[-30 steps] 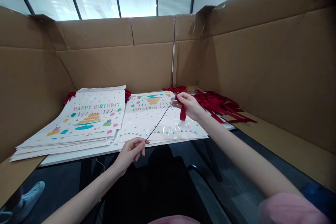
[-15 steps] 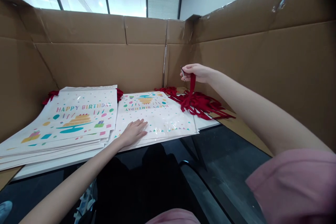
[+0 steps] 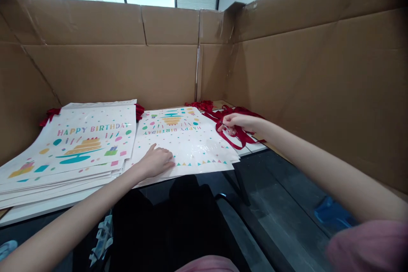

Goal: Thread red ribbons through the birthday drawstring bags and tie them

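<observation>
My left hand lies on the near edge of the middle stack of printed white sheets, its fingers partly curled and nothing visible in them. At the right edge of that stack, my right hand pinches a red ribbon, which hangs in a loop over the sheets' corner. A small thin metallic piece shows at its fingertips, too small to name. Behind this hand lies a pile of red ribbons. To the left rests another stack of sheets reading "HAPPY BIRTHDAY", with red ribbon at both upper sides.
Tall cardboard walls stand around the back and sides of the white table. More red ribbon lies behind the middle stack. A blue object sits on the floor at the right.
My right hand has come down from above the ribbon pile to the stack's right edge, bringing the ribbon along. My left hand's fingers are more curled. The view has shifted slightly.
</observation>
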### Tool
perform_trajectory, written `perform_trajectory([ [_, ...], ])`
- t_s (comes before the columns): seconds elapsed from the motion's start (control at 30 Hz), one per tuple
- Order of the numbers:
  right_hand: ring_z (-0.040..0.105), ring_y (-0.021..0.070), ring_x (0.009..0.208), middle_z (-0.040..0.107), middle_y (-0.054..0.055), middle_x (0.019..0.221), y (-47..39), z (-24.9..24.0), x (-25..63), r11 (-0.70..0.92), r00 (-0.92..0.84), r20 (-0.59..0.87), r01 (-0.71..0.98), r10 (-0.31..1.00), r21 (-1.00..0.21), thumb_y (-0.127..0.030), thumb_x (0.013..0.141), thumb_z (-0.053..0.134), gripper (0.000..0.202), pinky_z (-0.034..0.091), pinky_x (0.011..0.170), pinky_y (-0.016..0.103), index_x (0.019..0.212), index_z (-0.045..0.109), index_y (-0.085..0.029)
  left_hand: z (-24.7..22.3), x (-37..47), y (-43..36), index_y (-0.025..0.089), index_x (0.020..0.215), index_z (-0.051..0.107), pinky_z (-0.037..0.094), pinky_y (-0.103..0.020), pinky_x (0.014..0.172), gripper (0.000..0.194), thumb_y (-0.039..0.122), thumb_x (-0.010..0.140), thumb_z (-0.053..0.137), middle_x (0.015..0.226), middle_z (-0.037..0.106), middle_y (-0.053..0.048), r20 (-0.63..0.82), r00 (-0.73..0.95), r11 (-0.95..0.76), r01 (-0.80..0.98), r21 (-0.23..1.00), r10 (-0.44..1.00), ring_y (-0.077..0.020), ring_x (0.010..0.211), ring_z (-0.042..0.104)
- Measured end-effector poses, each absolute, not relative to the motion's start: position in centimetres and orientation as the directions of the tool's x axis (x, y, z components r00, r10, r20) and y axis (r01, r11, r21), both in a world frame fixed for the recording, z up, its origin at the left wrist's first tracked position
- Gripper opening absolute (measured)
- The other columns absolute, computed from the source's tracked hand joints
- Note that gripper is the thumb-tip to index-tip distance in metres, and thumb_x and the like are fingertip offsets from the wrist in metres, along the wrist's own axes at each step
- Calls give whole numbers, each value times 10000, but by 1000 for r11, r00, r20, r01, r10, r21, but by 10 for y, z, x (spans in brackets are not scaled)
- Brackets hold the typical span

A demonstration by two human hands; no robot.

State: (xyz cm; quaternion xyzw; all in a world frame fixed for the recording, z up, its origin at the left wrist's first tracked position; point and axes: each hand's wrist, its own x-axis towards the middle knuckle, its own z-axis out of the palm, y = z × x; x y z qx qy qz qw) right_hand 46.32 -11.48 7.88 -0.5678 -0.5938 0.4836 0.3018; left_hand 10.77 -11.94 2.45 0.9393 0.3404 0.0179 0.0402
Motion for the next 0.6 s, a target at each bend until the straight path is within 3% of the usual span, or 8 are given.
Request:
perform_trajectory([
  [0.07,504,67,446,694,127,939,-118,60,464,-134,-188,-215,366,958,-921,-193,696,679,240,397,410,216,608,457,-162,27,134,-119,180,868,666,257,-510,1005,290,336,916,426,926,680,-84,45,788,-789,611,66,614,-261,947,611],
  [0.2,513,68,450,691,113,891,-125,33,467,-167,-179,-237,335,955,-927,-270,706,685,280,400,419,212,646,433,-166,17,194,-110,180,1096,621,345,-401,970,295,322,917,434,1140,633,-102,167,842,-858,502,108,513,-256,1068,573],
  [0.33,540,103,444,557,-19,520,-131,12,472,-159,-159,-218,318,963,-935,-350,693,690,334,377,407,194,671,400,-186,0,242,-93,146,1226,559,392,-339,958,380,331,918,437,1293,551,-122,218,832,-857,472,207,510,-253,1166,524],
  [0.4,521,99,417,469,-63,447,-134,3,475,-152,-154,-207,309,966,-939,-381,685,690,348,375,407,191,685,399,-190,-7,257,-87,162,1233,558,409,-328,946,385,345,920,428,1294,555,-104,222,818,-840,471,268,530,-244,1158,533],
  [0.6,546,101,447,476,-63,476,-145,-13,480,-129,-198,-189,282,962,-951,-462,696,671,384,359,396,176,716,402,-189,-22,271,-81,216,1155,626,391,-311,978,333,375,900,484,1283,574,-53,233,799,-812,459,360,555,-225,1183,521],
])
